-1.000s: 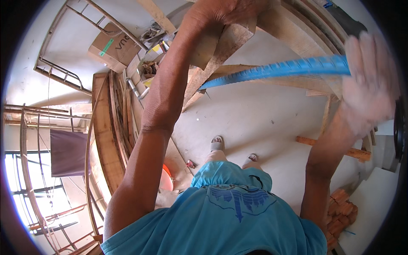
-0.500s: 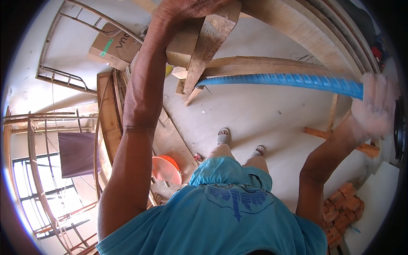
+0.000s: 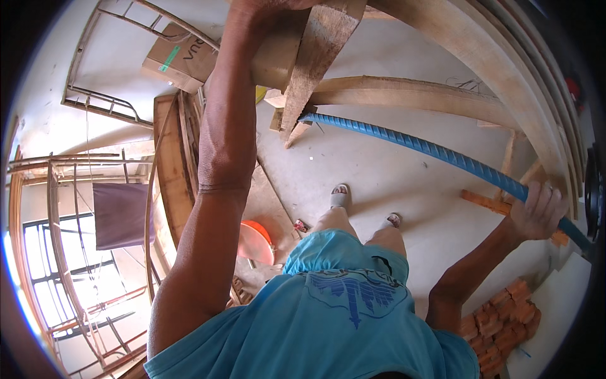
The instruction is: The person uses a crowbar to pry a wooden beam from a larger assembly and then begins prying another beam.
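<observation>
My right hand (image 3: pixel 538 210) is wrapped round a blue ribbed metal bar (image 3: pixel 410 144), close to its near right end. The bar slants across to the left, and its far tip meets wooden pieces at the lower end of an upright board (image 3: pixel 322 47). My left arm reaches up to the top edge, where my left hand (image 3: pixel 274 4) lies against the top of a thick timber block (image 3: pixel 276 60) beside that board. The left fingers are cut off by the frame edge, so their grip is hidden.
A long curved-looking timber beam (image 3: pixel 486 57) runs along the upper right, with a thinner beam (image 3: pixel 404 95) below it. A cardboard box (image 3: pixel 183 60), metal frames and planks (image 3: pixel 173 170) are on the left. A red basin (image 3: pixel 257 243) and stacked bricks (image 3: pixel 505 319) flank me.
My right hand has moved down and slightly left, and the bar now slopes more steeply. More of the bar's near end shows beyond my hand. The left hand stays at the timber.
</observation>
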Demonstrator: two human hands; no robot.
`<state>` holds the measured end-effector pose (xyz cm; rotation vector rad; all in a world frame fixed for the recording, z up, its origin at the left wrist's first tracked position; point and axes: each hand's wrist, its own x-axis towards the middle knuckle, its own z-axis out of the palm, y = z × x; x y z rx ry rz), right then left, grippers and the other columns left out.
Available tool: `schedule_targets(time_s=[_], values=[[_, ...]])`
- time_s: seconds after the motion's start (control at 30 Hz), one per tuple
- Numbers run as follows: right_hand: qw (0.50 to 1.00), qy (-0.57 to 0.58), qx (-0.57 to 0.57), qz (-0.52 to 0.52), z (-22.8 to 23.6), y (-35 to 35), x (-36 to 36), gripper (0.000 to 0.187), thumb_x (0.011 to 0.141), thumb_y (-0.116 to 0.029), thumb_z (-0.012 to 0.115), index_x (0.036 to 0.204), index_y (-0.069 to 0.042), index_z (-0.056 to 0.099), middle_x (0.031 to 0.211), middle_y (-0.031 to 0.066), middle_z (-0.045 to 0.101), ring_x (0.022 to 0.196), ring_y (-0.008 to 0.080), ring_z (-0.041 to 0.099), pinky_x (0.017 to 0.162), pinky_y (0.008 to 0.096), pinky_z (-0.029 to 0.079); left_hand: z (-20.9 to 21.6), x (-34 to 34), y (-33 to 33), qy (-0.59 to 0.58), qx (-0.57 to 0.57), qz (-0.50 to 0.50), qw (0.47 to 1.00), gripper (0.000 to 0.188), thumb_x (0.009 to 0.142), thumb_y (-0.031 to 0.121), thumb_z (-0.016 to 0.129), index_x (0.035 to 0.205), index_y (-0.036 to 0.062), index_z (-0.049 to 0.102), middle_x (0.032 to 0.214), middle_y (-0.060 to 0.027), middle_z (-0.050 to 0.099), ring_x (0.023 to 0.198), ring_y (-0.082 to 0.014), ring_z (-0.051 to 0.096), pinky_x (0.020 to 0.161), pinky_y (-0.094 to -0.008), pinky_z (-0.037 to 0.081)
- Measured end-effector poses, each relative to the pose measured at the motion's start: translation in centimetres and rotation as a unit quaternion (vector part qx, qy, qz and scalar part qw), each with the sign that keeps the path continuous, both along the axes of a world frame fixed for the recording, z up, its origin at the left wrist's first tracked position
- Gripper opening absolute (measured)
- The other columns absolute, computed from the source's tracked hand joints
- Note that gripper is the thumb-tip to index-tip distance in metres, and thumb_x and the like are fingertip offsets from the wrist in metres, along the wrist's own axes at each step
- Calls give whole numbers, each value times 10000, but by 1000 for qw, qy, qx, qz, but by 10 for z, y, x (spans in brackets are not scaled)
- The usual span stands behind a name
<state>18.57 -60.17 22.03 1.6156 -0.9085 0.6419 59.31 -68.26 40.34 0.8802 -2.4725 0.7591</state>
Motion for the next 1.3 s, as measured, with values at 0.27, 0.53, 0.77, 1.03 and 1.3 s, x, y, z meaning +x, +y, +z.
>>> schedule_targets(time_s=[0.27, 0.53, 0.77, 1.03, 1.3], values=[[802, -494, 217, 257, 47, -10, 8, 163, 953, -21, 447, 824, -88, 522, 708, -1, 435, 658, 155, 481, 656, 259, 438, 0, -9, 7, 36, 31, 57, 997, 247, 922, 285, 529, 933, 108, 700, 849, -121, 681, 754, -316, 666, 634, -437, 512], [484, -436, 402, 644, 152, -43, 104, 155, 935, -13, 423, 824, -71, 515, 753, 18, 469, 700, 159, 502, 664, 263, 433, 6, -2, 14, -6, 5, 53, 999, 269, 921, 313, 519, 892, 113, 696, 828, -126, 681, 736, -333, 660, 620, -462, 505], [375, -363, 472, 711, 174, -68, 119, 151, 920, -6, 402, 825, -56, 509, 792, 35, 500, 738, 163, 521, 672, 267, 429, -2, -13, 5, 60, 54, 69, 994, 254, 878, 290, 545, 846, 84, 690, 790, -127, 674, 711, -343, 658, 620, -460, 505], [747, -427, 220, 459, 70, -49, 54, 219, 904, -50, 444, 696, -120, 429, 649, -2, 390, 585, 125, 386, 582, 246, 334, 3, -11, 5, 51, 46, 18, 997, 290, 934, 292, 543, 906, 52, 703, 793, -140, 680, 689, -323, 651, 620, -433, 511], [971, -162, 82, 154, 13, -24, -8, 164, 871, -57, 664, 771, -148, 572, 729, -12, 571, 763, 195, 633, 772, 308, 550, 8, -6, 14, 100, 101, 52, 989, 317, 942, 307, 546, 944, 33, 705, 850, -151, 696, 709, -312, 662, 646, -423, 519]])
